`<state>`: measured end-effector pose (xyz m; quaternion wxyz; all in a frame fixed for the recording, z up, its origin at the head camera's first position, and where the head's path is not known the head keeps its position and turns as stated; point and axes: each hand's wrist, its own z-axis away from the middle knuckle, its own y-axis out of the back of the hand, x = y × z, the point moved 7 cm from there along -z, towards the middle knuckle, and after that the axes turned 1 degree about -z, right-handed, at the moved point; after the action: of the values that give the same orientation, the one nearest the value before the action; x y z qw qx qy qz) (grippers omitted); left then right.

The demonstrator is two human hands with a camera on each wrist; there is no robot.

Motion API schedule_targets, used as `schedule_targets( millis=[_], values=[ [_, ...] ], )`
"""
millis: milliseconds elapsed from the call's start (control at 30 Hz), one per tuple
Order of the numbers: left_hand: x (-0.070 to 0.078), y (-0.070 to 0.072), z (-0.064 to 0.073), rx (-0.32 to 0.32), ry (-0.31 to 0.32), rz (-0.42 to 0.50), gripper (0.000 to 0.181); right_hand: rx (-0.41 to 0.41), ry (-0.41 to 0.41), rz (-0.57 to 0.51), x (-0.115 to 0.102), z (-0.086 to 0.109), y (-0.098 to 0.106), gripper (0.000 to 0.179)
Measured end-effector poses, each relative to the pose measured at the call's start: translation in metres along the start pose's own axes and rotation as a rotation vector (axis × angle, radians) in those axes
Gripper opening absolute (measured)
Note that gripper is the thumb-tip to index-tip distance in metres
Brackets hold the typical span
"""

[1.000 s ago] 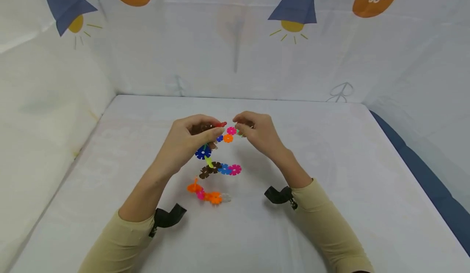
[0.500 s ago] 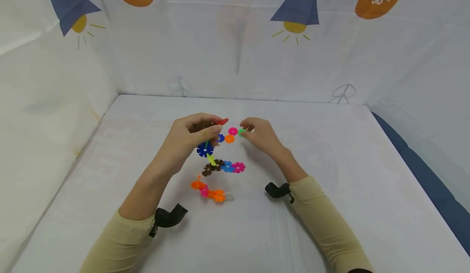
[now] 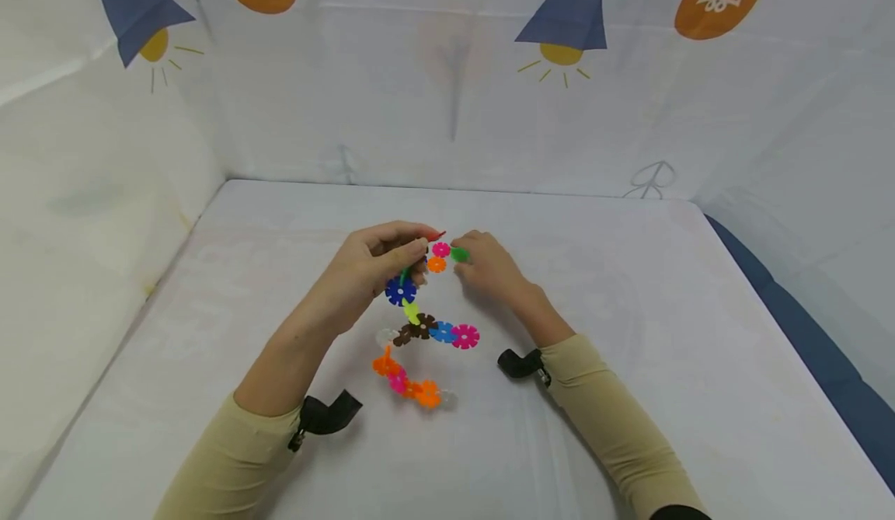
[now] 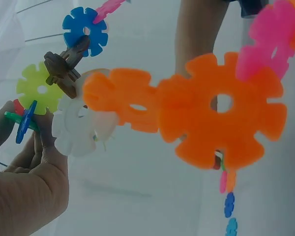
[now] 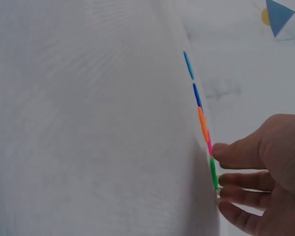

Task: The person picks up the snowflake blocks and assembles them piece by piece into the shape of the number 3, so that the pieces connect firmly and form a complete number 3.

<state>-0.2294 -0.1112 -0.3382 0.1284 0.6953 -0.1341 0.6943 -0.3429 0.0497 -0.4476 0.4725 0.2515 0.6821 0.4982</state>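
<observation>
My left hand point(image 3: 349, 279) pinches a dangling chain of interlocking snowflake discs near its upper end, where a red disc point(image 3: 437, 236) pokes out past the fingertips. Below the hand the chain runs through a dark blue disc point(image 3: 401, 291), a yellow-green disc point(image 4: 42, 88) and brown discs point(image 3: 423, 326). From there one branch ends in a pink disc point(image 3: 465, 336); another carries orange discs point(image 4: 223, 125) and clear ones. My right hand point(image 3: 489, 267) is low over the table, fingers extended, its fingertips right at a green disc point(image 5: 214, 173).
Loose discs lie by the right fingertips: a pink one point(image 3: 441, 249), an orange one point(image 3: 437, 264), and blue ones point(image 5: 197, 94) partly behind the left hand in the head view. A white cloth covers the table point(image 3: 594, 287); printed white fabric point(image 3: 391, 100) stands behind it.
My right hand has come down to the green disc, after first shifting slightly right. The left hand has shifted a little right with the chain, whose hanging branches have swung.
</observation>
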Motion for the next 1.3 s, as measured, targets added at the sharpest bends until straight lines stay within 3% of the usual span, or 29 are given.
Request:
schedule_targets(
  millis=[167, 333, 800, 1100, 1300],
  values=[
    [-0.004, -0.006, -0.002, -0.02, 0.017, 0.007, 0.032, 0.017, 0.062, -0.008, -0.007, 0.002, 0.003, 0.017],
    [-0.007, -0.01, -0.003, -0.043, 0.012, 0.0, 0.032, 0.044, 0.088, -0.023, -0.009, 0.003, 0.006, 0.014],
    [-0.007, -0.009, -0.004, -0.031, 0.042, -0.008, 0.038, -0.078, -0.022, -0.159, -0.006, 0.007, 0.005, 0.022],
    [-0.009, -0.006, -0.006, -0.003, 0.023, 0.043, 0.034, -0.058, -0.005, -0.201, -0.004, 0.006, 0.01, 0.01],
    [-0.009, -0.003, -0.008, 0.054, 0.005, 0.057, 0.028, -0.02, -0.037, -0.36, -0.001, 0.01, 0.029, 0.01]
  ],
)
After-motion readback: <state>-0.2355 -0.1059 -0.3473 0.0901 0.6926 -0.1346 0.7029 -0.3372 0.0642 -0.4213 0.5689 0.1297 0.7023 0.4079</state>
